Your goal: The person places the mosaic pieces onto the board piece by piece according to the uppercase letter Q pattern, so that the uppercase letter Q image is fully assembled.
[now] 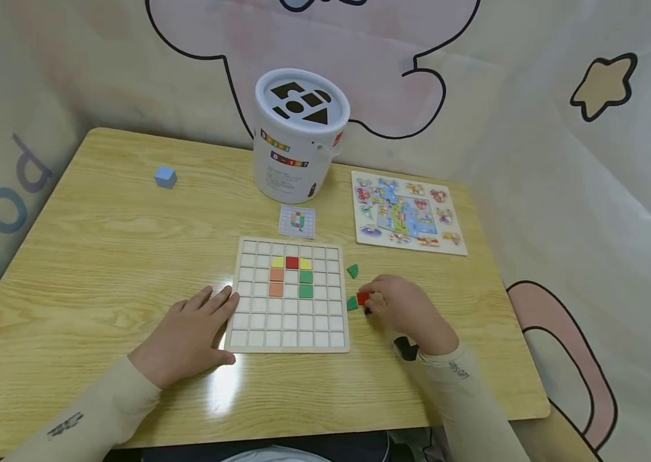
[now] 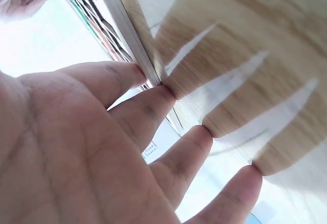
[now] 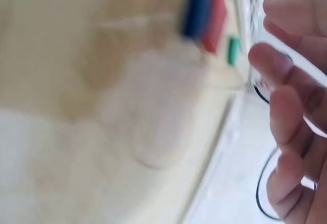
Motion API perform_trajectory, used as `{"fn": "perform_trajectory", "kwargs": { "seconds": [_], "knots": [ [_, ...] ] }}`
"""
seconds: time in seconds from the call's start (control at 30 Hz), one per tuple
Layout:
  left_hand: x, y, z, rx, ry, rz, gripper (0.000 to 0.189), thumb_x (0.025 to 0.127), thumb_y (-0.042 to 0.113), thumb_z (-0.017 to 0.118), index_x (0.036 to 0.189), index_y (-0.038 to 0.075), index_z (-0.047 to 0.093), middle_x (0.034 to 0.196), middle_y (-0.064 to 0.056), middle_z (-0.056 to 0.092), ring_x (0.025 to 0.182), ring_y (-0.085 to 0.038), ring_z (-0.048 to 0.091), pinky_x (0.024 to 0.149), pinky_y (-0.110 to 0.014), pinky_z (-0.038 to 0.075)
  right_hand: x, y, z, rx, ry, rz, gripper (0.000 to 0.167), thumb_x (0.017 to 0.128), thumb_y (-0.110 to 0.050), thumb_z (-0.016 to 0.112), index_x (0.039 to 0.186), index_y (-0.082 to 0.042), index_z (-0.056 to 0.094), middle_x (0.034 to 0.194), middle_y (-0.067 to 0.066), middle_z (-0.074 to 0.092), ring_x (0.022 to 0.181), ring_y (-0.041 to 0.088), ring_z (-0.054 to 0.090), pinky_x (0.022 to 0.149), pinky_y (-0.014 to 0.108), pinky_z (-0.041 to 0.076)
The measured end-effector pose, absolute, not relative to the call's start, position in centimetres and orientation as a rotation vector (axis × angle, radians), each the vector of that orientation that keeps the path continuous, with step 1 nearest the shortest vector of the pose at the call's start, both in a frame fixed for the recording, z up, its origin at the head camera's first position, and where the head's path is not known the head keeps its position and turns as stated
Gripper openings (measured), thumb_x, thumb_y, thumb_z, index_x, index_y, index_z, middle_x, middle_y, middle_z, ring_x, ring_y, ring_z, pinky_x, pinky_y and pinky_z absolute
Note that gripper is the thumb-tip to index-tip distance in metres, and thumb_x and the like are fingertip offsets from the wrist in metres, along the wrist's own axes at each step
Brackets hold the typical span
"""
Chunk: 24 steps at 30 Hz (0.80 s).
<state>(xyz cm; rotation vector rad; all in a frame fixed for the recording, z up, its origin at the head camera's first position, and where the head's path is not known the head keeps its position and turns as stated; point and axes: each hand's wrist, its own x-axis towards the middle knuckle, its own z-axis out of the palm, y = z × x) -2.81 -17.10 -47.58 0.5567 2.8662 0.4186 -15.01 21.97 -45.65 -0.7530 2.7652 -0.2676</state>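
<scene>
My left hand [image 1: 189, 337] lies with its fingers extended, fingertips touching the left edge of a wooden grid board [image 1: 287, 350]. Set in the board are a red square [image 1: 292, 262] between two yellow curved pieces [image 1: 278, 262], orange squares [image 1: 276, 275] on the left and green squares [image 1: 306, 276] on the right. Right of the board, my right hand [image 1: 408, 314] hovers over a loose red block [image 1: 363, 299]. Beside that block are a dark blue block [image 3: 196, 10] and green curved pieces [image 1: 353, 271]. In the right wrist view, the loosely bent fingers appear apart from the blocks.
A pattern card [image 1: 297, 221] lies behind the board. Farther back stands a white bucket [image 1: 285, 167] with shape holes in its lid. A picture puzzle [image 1: 412, 249] is at the back right, and a light blue cube [image 1: 165, 177] at the back left of the wooden table [image 1: 100, 256].
</scene>
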Motion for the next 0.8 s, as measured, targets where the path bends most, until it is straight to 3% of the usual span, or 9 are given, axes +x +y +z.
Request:
{"fn": "perform_trajectory", "kwargs": {
  "seconds": [0.27, 0.57, 0.8],
  "knots": [
    [-2.8, -17.1, -47.7, 0.554, 2.864, 0.429, 0.105, 0.083, 0.058, 0.087, 0.161, 0.001, 0.046, 0.165, -0.021, 0.043, 0.148, -0.052, 0.039, 0.106, -0.073, 0.042, -14.2, 20.4, -47.6, -0.877, 2.799, -0.173, 0.028, 0.094, -0.024, 0.085, 0.120, -0.013, 0.082, 0.113, 0.002, 0.072, 0.095, 0.018, 0.069, 0.081, 0.037, 0.060],
    [-2.9, -17.2, -47.9, 0.566, 2.878, 0.431, 0.105, 0.082, 0.058, 0.087, 0.160, 0.001, 0.047, 0.164, -0.022, 0.044, 0.147, -0.053, 0.040, 0.105, -0.072, 0.042, -14.5, 20.0, -47.4, -0.818, 2.842, -0.151, 0.016, 0.090, -0.028, 0.085, 0.101, -0.017, 0.083, 0.092, -0.005, 0.072, 0.074, 0.012, 0.060, 0.065, 0.033, 0.053],
    [-3.0, -17.3, -48.0, 0.575, 2.887, 0.413, 0.105, 0.082, 0.059, 0.087, 0.160, 0.001, 0.047, 0.163, -0.022, 0.045, 0.146, -0.053, 0.041, 0.104, -0.072, 0.043, -14.5, 19.7, -47.0, -0.850, 2.846, -0.310, 0.014, 0.086, -0.024, 0.083, 0.098, -0.018, 0.083, 0.087, -0.009, 0.072, 0.072, 0.008, 0.057, 0.064, 0.030, 0.051]
  ]
}}
